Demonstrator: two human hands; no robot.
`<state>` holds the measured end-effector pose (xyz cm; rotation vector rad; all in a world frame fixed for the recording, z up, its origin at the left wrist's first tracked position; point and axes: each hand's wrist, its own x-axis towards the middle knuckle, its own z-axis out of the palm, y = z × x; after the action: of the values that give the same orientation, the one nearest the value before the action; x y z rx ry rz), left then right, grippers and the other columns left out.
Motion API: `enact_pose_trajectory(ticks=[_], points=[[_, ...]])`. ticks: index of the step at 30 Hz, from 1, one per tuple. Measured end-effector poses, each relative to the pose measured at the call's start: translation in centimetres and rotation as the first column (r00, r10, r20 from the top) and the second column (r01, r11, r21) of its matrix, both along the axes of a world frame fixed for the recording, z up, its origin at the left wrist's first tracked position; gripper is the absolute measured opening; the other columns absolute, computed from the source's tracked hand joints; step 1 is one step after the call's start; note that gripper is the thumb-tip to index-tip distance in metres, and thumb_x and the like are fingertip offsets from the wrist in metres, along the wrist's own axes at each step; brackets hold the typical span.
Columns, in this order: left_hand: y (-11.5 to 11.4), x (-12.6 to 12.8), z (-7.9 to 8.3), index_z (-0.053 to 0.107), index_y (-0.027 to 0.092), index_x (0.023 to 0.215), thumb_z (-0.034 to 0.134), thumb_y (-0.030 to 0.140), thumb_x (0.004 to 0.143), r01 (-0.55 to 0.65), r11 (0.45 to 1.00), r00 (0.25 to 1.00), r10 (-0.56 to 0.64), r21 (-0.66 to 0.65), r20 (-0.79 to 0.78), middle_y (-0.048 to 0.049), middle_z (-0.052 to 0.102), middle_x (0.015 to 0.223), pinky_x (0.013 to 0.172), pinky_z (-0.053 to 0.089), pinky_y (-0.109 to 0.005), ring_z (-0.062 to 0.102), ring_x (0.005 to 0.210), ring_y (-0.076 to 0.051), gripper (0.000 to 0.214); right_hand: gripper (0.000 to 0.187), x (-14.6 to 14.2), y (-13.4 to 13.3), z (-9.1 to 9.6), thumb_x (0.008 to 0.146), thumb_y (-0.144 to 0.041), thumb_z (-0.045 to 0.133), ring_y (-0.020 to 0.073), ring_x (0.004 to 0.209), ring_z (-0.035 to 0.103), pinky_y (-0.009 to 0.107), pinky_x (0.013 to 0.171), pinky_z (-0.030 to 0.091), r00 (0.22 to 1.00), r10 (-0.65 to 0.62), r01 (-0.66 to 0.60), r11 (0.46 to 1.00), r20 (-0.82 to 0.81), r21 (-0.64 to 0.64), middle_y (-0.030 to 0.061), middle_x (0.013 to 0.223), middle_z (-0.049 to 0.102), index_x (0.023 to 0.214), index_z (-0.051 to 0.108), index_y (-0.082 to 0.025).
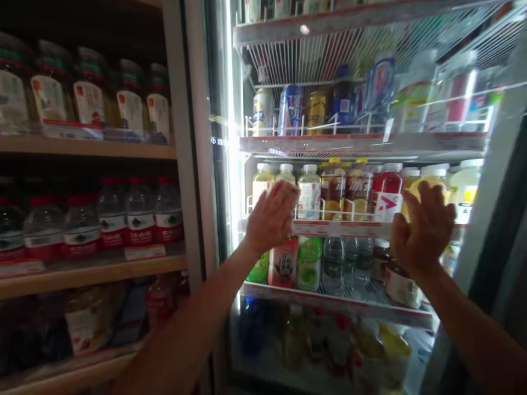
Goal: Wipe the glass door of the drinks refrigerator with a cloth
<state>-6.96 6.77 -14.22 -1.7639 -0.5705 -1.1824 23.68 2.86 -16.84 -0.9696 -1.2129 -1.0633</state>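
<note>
Both my hands are raised in front of an open drinks fridge. My left hand (272,218) has its fingers stretched out flat, close to the pale yellow bottles (263,184) at the left end of the middle wire shelf (329,226). My right hand (424,227) is held up with fingers apart and slightly bent, in front of a yellow bottle (432,178) and next to a red bottle (387,189). Neither hand holds anything.
Cans (290,109) stand on the upper fridge shelf, more bottles (308,263) on the lower ones. The fridge door (498,181) stands open at right. At left, wooden shelves (90,148) carry tea bottles and red-capped water bottles (140,214).
</note>
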Motion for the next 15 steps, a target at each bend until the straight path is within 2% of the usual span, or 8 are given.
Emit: enact_pose_trajectory(ticks=[1, 3, 5, 7, 9, 11, 13, 15], points=[[0.3, -1.1, 0.4, 0.031, 0.014, 0.144, 0.038, 0.024, 0.09, -0.022, 0.999, 0.991, 0.026, -0.032, 0.129, -0.0112, 0.037, 0.149, 0.119, 0.022, -0.043, 0.017, 0.145, -0.02, 0.056, 0.049, 0.2, 0.0, -0.1, 0.089, -0.037, 0.042, 0.0279, 0.139, 0.034, 0.051, 0.113, 0.022, 1.0, 0.006, -0.006, 1.0, -0.004, -0.002, 0.0057, 0.147, 0.042, 0.137, 0.049, -0.028], [0.7, -2.4, 0.9, 0.028, 0.012, 0.145, 0.032, 0.026, 0.091, -0.061, 0.993, 0.915, 0.094, -0.096, 0.392, -0.0131, 0.028, 0.153, 0.119, 0.02, -0.048, 0.013, 0.145, -0.022, 0.056, 0.052, 0.5, 0.1, -0.1, 0.089, -0.039, 0.04, 0.0289, 0.14, 0.031, 0.053, 0.113, 0.019, 1.0, 0.012, -0.012, 1.0, 0.009, -0.009, 0.0072, 0.148, 0.041, 0.138, 0.047, -0.025], [0.4, -1.4, 0.6, 0.025, 0.012, 0.146, 0.028, 0.025, 0.091, -0.088, 0.987, 0.874, 0.141, -0.135, 0.466, -0.0117, 0.027, 0.154, 0.119, 0.018, -0.049, 0.008, 0.146, -0.021, 0.057, 0.054, 0.7, 0.2, 0.0, 0.088, -0.041, 0.039, 0.0289, 0.141, 0.03, 0.054, 0.111, 0.02, 0.999, 0.009, -0.009, 1.0, 0.031, -0.02, 0.0085, 0.148, 0.041, 0.139, 0.046, -0.023], [-0.3, 0.8, -0.5, 0.025, 0.015, 0.147, 0.028, 0.026, 0.092, -0.101, 0.983, 0.96, 0.136, -0.152, 0.244, -0.0084, 0.032, 0.152, 0.119, 0.019, -0.044, 0.007, 0.146, -0.018, 0.056, 0.056, 0.9, 0.2, 0.1, 0.087, -0.042, 0.039, 0.0297, 0.14, 0.031, 0.055, 0.109, 0.023, 0.999, -0.003, 0.005, 0.999, 0.038, -0.042, 0.0104, 0.146, 0.042, 0.138, 0.048, -0.02], [-1.0, 2.1, -1.3, 0.031, 0.022, 0.145, 0.029, 0.027, 0.092, -0.107, 0.983, 0.994, 0.107, -0.15, -0.01, -0.0031, 0.036, 0.151, 0.119, 0.019, -0.04, 0.009, 0.146, -0.015, 0.053, 0.058, 1.1, 0.1, 0.2, 0.085, -0.042, 0.038, 0.0315, 0.139, 0.031, 0.057, 0.107, 0.024, 0.999, -0.015, 0.018, 0.998, 0.035, -0.068, 0.013, 0.145, 0.043, 0.135, 0.05, -0.016], [-1.1, 1.3, -1.0, 0.036, 0.025, 0.142, 0.03, 0.028, 0.092, -0.126, 0.977, 0.992, 0.121, -0.171, -0.037, -0.001, 0.035, 0.151, 0.119, 0.018, -0.042, 0.012, 0.145, -0.016, 0.051, 0.06, 1.2, 0.1, 0.2, 0.083, -0.041, 0.039, 0.0327, 0.14, 0.03, 0.059, 0.106, 0.023, 0.999, -0.018, 0.022, 0.997, 0.05, -0.079, 0.0141, 0.146, 0.041, 0.135, 0.05, -0.013], [-0.8, -0.5, 0.2, 0.036, 0.02, 0.142, 0.03, 0.027, 0.092, -0.155, 0.96, 0.957, 0.204, -0.234, 0.204, -0.0055, 0.029, 0.154, 0.119, 0.017, -0.046, 0.011, 0.146, -0.02, 0.051, 0.06, 1.2, 0.2, 0.2, 0.082, -0.039, 0.041, 0.032, 0.141, 0.029, 0.058, 0.108, 0.022, 0.998, -0.016, 0.02, 0.998, 0.057, -0.067, 0.0118, 0.148, 0.039, 0.135, 0.049, -0.015], [-0.6, -1.3, 1.2, 0.034, 0.01, 0.143, 0.029, 0.026, 0.092, -0.161, 0.947, 0.859, 0.273, -0.278, 0.433, -0.0128, 0.024, 0.155, 0.119, 0.016, -0.046, 0.008, 0.146, -0.022, 0.053, 0.058, 1.0, 0.3, 0.1, 0.083, -0.036, 0.041, 0.0314, 0.14, 0.029, 0.057, 0.109, 0.021, 0.999, -0.017, 0.02, 0.998, 0.046, -0.055, 0.009, 0.149, 0.038, 0.137, 0.048, -0.018]])
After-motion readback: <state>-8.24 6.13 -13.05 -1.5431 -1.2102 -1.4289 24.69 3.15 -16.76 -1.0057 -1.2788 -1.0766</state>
